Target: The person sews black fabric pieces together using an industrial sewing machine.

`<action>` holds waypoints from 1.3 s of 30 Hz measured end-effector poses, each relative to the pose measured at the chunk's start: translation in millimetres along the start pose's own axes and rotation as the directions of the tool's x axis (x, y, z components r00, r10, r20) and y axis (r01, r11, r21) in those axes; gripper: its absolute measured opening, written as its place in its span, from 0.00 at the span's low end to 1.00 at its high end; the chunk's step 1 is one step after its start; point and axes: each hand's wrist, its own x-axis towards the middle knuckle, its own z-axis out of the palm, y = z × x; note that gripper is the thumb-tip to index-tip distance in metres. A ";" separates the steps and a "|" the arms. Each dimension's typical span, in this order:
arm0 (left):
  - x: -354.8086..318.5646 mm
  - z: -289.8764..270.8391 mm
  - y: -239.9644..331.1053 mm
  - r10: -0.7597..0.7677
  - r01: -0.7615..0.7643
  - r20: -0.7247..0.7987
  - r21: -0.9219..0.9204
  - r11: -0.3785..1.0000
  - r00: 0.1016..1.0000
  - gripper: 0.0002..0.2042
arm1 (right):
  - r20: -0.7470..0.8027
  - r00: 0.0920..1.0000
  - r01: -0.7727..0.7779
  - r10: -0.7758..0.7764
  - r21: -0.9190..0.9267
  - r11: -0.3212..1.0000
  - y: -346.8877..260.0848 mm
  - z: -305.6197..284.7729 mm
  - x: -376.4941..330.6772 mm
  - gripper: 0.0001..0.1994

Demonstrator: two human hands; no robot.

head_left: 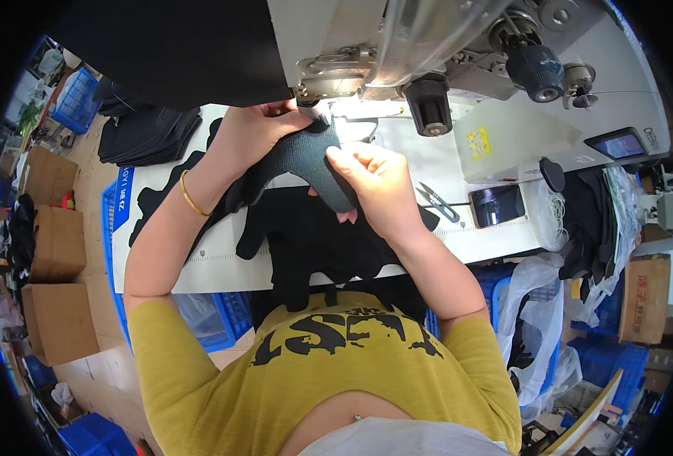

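Observation:
A dark grey ribbed knit fabric piece (306, 156) lies curved under the needle area (315, 112) of a white sewing machine (503, 137). My left hand (259, 135) pinches its far left edge close to the presser foot; some of those fingertips are hidden. With thumb against fingers, my right hand (374, 178) grips the fabric's right edge. Small pink bits (346, 216) peek out at the lower end of the piece. Beneath both hands, black fabric pieces (314, 235) with finger-like lobes spread over the white table (222, 266) and hang past its front edge.
Thread snips (439, 202) and a phone (497, 206) lie right of my right hand. A stack of black cloth (146, 137) sits at the far left. Cardboard boxes (59, 323) stand on the left floor; blue crates (230, 315) are below the table, plastic bags (538, 327) at right.

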 end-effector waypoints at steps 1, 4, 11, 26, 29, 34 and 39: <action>-4.4 1.4 -1.7 0.001 -0.001 0.003 -0.003 1.000 1.000 0.09 | -0.010 1.000 -0.002 0.002 -0.026 1.000 -2.5 1.3 -6.2 0.12; -32.2 4.7 -1.3 0.860 -0.519 0.003 0.799 0.305 0.511 0.10 | -0.001 0.999 -0.054 0.054 -0.043 0.998 -6.0 1.7 -29.4 0.12; -60.3 23.4 -29.2 0.896 -0.721 0.380 0.685 -0.105 0.230 0.15 | 0.034 0.990 -0.129 0.134 -0.114 0.985 -8.3 -2.8 -26.8 0.14; -14.6 15.8 -32.3 0.925 -0.698 0.235 0.714 0.044 0.299 0.16 | 0.034 0.999 -0.004 0.007 -0.092 0.996 7.3 0.4 1.8 0.13; -7.4 16.6 -33.3 0.932 -0.672 0.221 0.739 0.033 0.288 0.15 | 0.042 0.999 -0.007 0.011 -0.100 0.995 6.4 0.5 -1.1 0.13; -7.0 19.4 -29.5 0.939 -0.670 0.199 0.741 0.044 0.282 0.14 | 0.048 0.999 -0.016 0.021 -0.111 0.994 7.0 1.2 -1.9 0.13; -9.4 12.5 -23.3 0.890 -0.412 0.106 0.906 0.097 0.443 0.13 | 0.047 0.999 -0.008 0.015 -0.147 0.989 11.5 -1.4 -2.6 0.12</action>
